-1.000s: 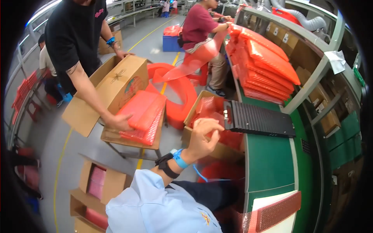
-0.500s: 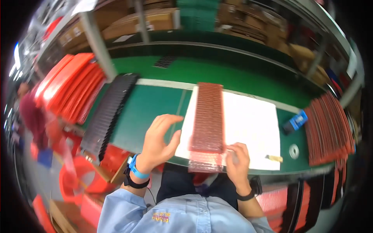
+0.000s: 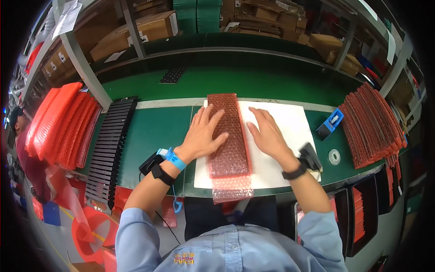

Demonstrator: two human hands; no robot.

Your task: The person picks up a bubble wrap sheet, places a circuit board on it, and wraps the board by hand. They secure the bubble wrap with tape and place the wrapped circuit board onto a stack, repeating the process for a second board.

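A red bubble-wrap pouch (image 3: 229, 149) lies lengthwise on a white board (image 3: 283, 158), something dark showing through its film. Its clear pinkish open end (image 3: 232, 188) hangs past the near edge of the table. My left hand (image 3: 203, 136), fingers spread, is over the left side of the pouch; whether it presses down I cannot tell. To the right of the pouch, my right hand (image 3: 270, 136) hovers or rests above the white board with fingers stretched forward. Neither hand grips anything.
Left on the green table (image 3: 158, 131) are a black slotted rack (image 3: 111, 152) and a stack of red bubble-wrap pouches (image 3: 59, 122). To the right stand filled pouches (image 3: 371, 127), a blue tape dispenser (image 3: 331, 122) and a tape roll (image 3: 334, 157). A person (image 3: 31, 154) is at far left.
My left hand has moved from beside the pouch onto its left side. My right hand has left the pouch's lower right edge, moved farther up, and its curled fingers have straightened.
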